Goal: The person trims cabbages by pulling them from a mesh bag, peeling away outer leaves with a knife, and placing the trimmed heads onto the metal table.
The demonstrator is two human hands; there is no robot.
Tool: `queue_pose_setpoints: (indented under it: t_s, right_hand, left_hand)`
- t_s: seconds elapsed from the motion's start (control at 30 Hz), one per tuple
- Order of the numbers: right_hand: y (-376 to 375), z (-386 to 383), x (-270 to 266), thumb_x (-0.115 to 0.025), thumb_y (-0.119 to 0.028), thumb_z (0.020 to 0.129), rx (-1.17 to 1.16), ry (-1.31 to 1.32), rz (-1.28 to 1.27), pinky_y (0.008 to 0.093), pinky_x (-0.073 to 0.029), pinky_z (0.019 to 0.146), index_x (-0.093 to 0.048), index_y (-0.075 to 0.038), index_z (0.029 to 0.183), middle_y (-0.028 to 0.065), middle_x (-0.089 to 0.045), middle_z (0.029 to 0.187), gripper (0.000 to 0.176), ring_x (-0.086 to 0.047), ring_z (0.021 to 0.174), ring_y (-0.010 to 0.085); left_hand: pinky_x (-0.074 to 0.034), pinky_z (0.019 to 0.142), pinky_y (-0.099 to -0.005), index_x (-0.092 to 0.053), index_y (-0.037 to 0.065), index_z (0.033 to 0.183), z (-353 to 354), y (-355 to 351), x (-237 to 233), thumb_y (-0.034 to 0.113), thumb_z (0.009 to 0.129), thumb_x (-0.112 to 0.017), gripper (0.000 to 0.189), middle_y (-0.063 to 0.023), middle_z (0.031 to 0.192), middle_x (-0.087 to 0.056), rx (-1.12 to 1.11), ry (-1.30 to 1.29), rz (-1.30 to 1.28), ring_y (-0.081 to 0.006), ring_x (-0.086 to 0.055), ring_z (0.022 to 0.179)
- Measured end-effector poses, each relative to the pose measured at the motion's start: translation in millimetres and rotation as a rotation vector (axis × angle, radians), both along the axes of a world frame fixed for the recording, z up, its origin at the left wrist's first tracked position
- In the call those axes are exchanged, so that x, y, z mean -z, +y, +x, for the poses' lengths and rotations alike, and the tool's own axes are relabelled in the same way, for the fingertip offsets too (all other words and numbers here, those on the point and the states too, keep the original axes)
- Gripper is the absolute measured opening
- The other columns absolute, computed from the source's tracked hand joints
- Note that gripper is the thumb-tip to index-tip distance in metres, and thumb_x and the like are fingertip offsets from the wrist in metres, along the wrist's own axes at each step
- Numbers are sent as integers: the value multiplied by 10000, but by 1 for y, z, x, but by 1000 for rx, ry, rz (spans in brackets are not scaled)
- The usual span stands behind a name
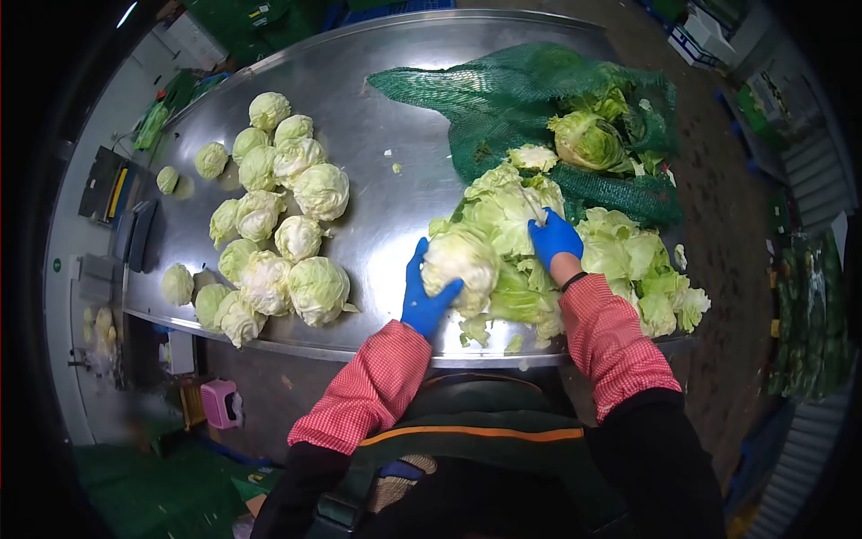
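My left hand (pixel 425 292), in a blue glove, is wrapped round the near left side of a pale, trimmed lettuce head (pixel 460 268). To its right my right hand (pixel 554 237), gloved too, has its fingers closed on a large lettuce leaf (pixel 505 216). The leaf spreads out behind and beside the head. Loose green leaves (pixel 530 301) lie under and between my hands, and a bigger pile of leaves (pixel 633 260) sits to the right. Part of the right fingertips is hidden among the leaves.
Several trimmed lettuce heads (pixel 267 283) stand grouped on the left of the steel table (pixel 395 117). At the back right lies a green mesh bag (pixel 503 85) with an untrimmed lettuce (pixel 588 139) in its opening. A pink container (pixel 221 403) is below the table, on the left.
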State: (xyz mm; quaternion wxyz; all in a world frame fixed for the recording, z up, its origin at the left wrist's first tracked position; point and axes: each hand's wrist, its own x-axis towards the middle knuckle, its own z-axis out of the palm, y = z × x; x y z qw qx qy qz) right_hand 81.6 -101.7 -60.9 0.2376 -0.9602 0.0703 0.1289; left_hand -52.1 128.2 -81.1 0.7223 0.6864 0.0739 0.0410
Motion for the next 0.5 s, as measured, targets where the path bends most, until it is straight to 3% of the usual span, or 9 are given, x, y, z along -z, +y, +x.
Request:
queue_pose_setpoints:
  t_s: [0.03, 0.07, 0.17, 0.27, 0.3, 0.37, 0.5]
  right_hand:
    - [0, -1, -6, -542, -424, 883, 28, -16, 11, 430, -488, 857, -525, -147, 1299, 147, -659, 1113, 500, -633, 988, 343]
    - [-2, -4, -14, -585, -463, 861, -24, 8, 10, 424, -498, 836, -435, -147, 1383, 140, -667, 1093, 628, -648, 955, 332]
    - [19, -38, -70, -625, -539, 818, -98, -69, 144, 417, -507, 811, -348, -140, 1440, 152, -673, 1058, 789, -660, 926, 327]
    - [41, -58, -88, -658, -627, 748, -222, 68, 180, 405, -503, 847, -287, -129, 1473, 220, -628, 1156, 954, -653, 957, 345]
    - [45, -58, -66, -646, -639, 747, -233, -11, 198, 403, -485, 898, -349, -122, 1449, 226, -605, 1203, 921, -627, 1031, 356]
    - [39, -44, -34, -622, -636, 760, -268, 180, 323, 404, -465, 937, -461, -103, 1376, 230, -593, 1223, 830, -594, 1098, 370]
    - [29, -40, -39, -607, -601, 775, -378, 152, 255, 410, -492, 873, -575, -67, 1219, 214, -650, 1087, 695, -633, 1001, 360]
  left_hand:
    - [-310, 1105, -378, -216, 33, 1475, 2, 1, -7, 150, 766, -779, 913, -189, 1446, -327, -58, 122, -168, -267, -339, 1341]
    - [-338, 1088, -368, -207, 42, 1479, 1, 6, 2, 122, 789, -755, 885, -191, 1428, -342, -64, 134, -206, -266, -376, 1312]
    - [-345, 1084, -370, -200, 41, 1480, 0, 7, 19, 118, 789, -753, 889, -189, 1419, -343, -16, 81, -80, -275, -392, 1296]
    - [-338, 1090, -381, -205, 49, 1481, 10, 1, 5, 125, 774, -769, 908, -188, 1411, -339, 0, 68, -13, -278, -379, 1303]
    - [-335, 1092, -384, -207, 48, 1480, 12, 1, 6, 130, 766, -777, 918, -185, 1410, -340, 23, 50, 17, -278, -375, 1305]
    - [-330, 1096, -392, -210, 48, 1479, 12, 3, 11, 140, 751, -794, 938, -180, 1408, -340, 68, 20, 71, -279, -369, 1309]
    - [-321, 1101, -396, -212, 40, 1477, 9, -3, 11, 148, 725, -816, 970, -168, 1395, -359, 88, -8, 39, -283, -364, 1314]
